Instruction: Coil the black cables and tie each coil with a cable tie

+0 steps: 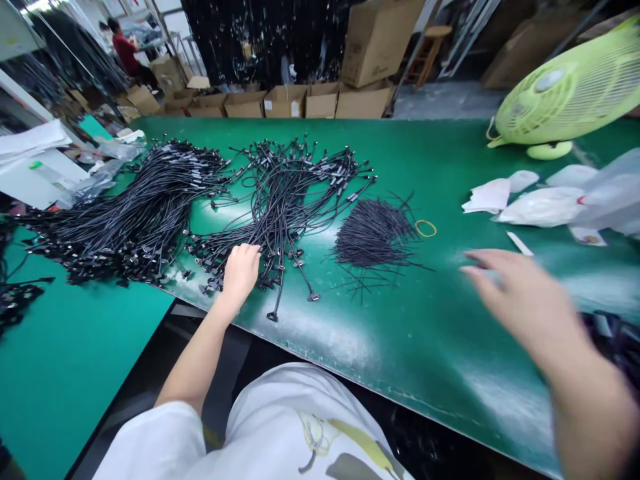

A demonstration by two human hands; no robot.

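Note:
My left hand point(242, 272) is at the near end of a loose heap of black cables point(283, 193), fingers curled in and closed on a cable; the fingertips are partly hidden. Small black connectors point(273, 316) lie around and below that hand. To the right, my right hand point(525, 310) is over the table, blurred, with thumb and fingers apart and nothing visible between them. Between the two hands sits a pile of thin black ties point(373, 233), with a yellow rubber band point(425, 229) beside it.
A larger bundle of black cables point(145, 207) lies left on the green table point(425, 160). White plastic bags point(545, 203) and a green fan point(570, 87) stand at right. More black items point(617, 343) lie near my right wrist. Cardboard boxes point(285, 101) line the far edge. A person point(126, 52) is in the background.

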